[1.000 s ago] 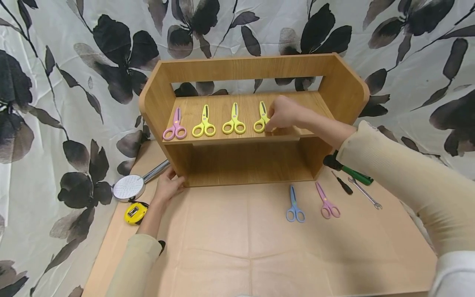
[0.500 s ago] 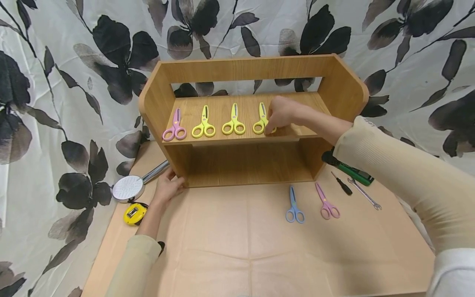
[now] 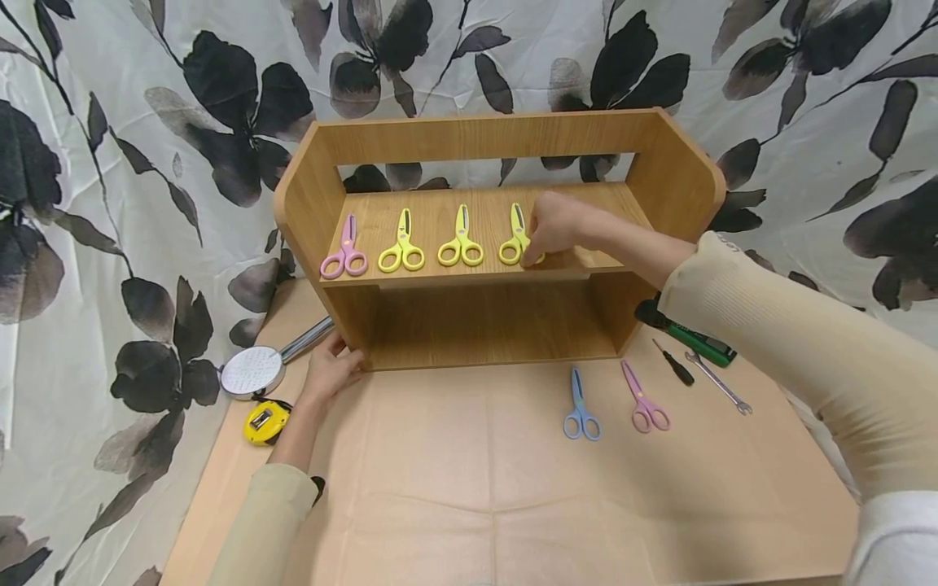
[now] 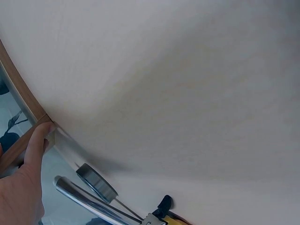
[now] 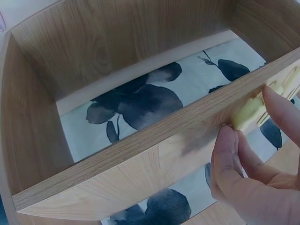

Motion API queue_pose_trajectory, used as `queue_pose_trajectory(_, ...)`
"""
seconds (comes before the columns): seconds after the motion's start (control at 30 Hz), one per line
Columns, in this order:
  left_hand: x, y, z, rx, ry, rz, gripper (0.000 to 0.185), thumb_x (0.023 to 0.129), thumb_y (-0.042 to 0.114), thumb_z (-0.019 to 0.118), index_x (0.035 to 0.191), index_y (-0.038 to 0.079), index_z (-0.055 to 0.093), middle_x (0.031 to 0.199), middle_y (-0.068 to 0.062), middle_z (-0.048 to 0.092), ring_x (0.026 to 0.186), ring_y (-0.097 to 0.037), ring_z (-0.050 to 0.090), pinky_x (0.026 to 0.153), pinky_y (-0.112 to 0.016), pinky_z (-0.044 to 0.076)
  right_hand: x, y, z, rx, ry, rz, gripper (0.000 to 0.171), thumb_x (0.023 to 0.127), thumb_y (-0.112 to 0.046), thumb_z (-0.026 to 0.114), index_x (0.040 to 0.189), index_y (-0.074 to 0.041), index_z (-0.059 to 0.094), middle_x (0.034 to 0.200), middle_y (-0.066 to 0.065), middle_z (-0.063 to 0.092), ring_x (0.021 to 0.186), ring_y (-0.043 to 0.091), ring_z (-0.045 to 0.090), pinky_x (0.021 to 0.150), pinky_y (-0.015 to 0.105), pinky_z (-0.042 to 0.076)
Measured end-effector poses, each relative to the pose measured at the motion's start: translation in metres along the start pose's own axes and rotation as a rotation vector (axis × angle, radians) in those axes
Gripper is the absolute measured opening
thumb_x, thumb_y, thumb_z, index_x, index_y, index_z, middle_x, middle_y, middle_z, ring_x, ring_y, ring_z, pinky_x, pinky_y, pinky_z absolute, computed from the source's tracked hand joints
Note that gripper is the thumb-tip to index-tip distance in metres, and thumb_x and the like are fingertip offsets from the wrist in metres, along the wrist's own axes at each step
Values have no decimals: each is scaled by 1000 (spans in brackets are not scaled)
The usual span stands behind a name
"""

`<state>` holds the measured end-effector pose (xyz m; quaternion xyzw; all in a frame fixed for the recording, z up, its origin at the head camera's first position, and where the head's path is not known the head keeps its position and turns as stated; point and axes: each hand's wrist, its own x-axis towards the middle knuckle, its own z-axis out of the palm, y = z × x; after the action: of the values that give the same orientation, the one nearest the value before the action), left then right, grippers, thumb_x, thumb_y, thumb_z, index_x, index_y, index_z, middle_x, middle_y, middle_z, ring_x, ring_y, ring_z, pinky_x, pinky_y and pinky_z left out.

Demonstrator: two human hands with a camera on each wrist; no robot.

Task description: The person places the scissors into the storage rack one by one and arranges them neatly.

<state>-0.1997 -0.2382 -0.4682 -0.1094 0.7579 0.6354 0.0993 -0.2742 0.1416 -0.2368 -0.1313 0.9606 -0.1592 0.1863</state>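
Observation:
My right hand (image 3: 560, 224) pinches the handle end of the rightmost yellow scissors (image 3: 515, 228) on the shelf's upper board. In the right wrist view, thumb and fingers lie on either side of the yellow handle (image 5: 248, 113). Further left on that board, a pink pair of scissors (image 3: 344, 262) and two more yellow scissors (image 3: 402, 244) lie in a row, blades pointing back. My left hand (image 3: 335, 368) grips the lower front left corner of the wooden shelf (image 3: 476, 325); in the left wrist view a finger presses on that corner while part of the hand is hidden behind the panel.
Blue scissors (image 3: 578, 407) and pink scissors (image 3: 645, 403) lie before the shelf. To the right are a green utility knife (image 3: 699, 344), a small screwdriver (image 3: 681, 370) and a wrench (image 3: 721, 384). Left of the shelf sit a shower head (image 3: 252, 372) and a yellow tape measure (image 3: 267, 421).
The right hand and the rightmost yellow scissors shift only slightly toward the front of the board. The left hand keeps its place at the shelf corner.

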Motion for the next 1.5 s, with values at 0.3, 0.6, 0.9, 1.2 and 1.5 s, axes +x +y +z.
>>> queue_pose_trajectory(0.3, 20, -26, -4, 2, 20, 0, 74, 101, 7, 59, 166, 20, 27, 167, -19, 34, 128, -39, 54, 97, -46, 59, -26, 10, 6, -28, 158, -89, 27, 89, -23, 78, 95, 3, 69, 81, 8, 55, 78, 22, 48, 69, 32, 40)
queue_pose_trajectory(0.6, 21, -29, -3, 6, 24, 35, 75, 101, 9, 60, 166, 24, 26, 166, -19, 35, 122, -36, 58, 97, -46, 60, -90, 37, 47, 188, 276, -197, 37, 91, -13, 78, 122, 3, 66, 112, 19, 69, 100, 29, 65, 85, 35, 55)
queue_pose_trajectory(0.9, 19, -25, -1, 10, 31, 38, 74, 101, 8, 59, 166, 22, 27, 166, -19, 35, 125, -38, 57, 98, -46, 59, -112, 93, 140, 424, 267, -196, 19, 93, 1, 73, 111, -4, 71, 101, 9, 72, 92, 21, 68, 75, 19, 58)
queue_pose_trajectory(1.2, 22, -27, 1, 14, 48, 59, 74, 99, 6, 59, 165, 20, 29, 164, -20, 38, 118, -35, 60, 94, -44, 61, -100, 142, 221, 500, 313, -60, 11, 93, -5, 76, 104, -4, 73, 92, 4, 73, 83, 18, 69, 79, 28, 58)
queue_pose_trajectory(1.5, 21, -26, 1, 2, 45, 59, 74, 99, 6, 60, 165, 19, 29, 163, -21, 38, 119, -37, 61, 98, -48, 59, -91, 170, 279, 562, 311, 17, 46, 88, -10, 82, 126, 8, 63, 116, 22, 70, 104, 33, 68, 87, 35, 59)
